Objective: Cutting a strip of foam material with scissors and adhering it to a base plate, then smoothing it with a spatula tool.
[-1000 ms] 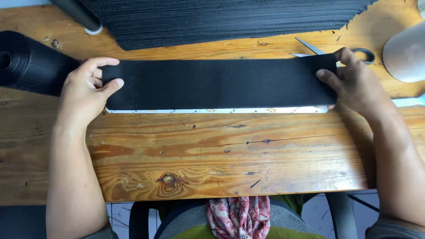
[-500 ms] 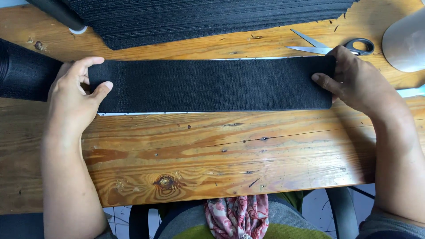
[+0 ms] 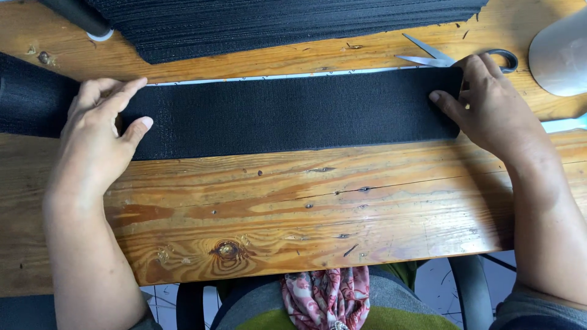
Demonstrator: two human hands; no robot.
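Observation:
A wide black elastic band (image 3: 287, 113) lies stretched flat across the wooden table (image 3: 293, 208), running off to the left into a roll. My left hand (image 3: 101, 131) presses flat on its left part, fingers spread. My right hand (image 3: 489, 104) holds down the band's cut right end with the fingertips. A white ruler strip (image 3: 257, 78) shows along the band's far edge.
A stack of black band pieces (image 3: 293, 21) lies at the back. Scissors (image 3: 452, 58) rest behind my right hand. A white rounded object (image 3: 562, 52) stands at the far right. A dark cylinder (image 3: 76, 15) is at the back left.
The band has been slid away from me, so the ruler now shows at its far edge instead of its near edge. Both hands moved with it.

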